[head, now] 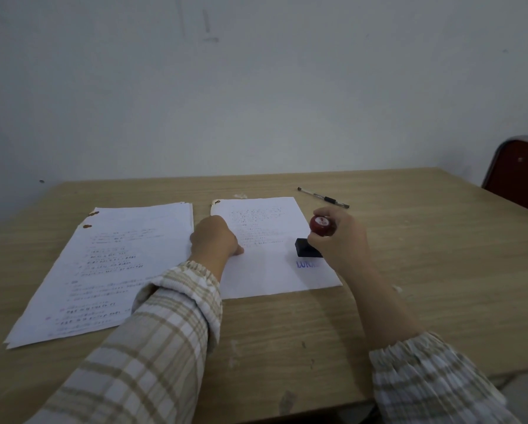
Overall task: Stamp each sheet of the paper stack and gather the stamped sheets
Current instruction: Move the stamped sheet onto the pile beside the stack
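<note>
Right hand (337, 237) around stamp (316, 237)

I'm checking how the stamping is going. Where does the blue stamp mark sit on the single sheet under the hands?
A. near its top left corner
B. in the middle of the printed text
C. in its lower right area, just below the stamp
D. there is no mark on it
C: the blue stamp mark lies low on the right of the single sheet, just nearer the camera than the stamp that the right hand holds.

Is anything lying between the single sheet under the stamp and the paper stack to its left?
Only the left hand, pressing on the single sheet's left side. A bare strip of table separates the sheet from the paper stack. The right hand holds the stamp on the sheet.
</note>
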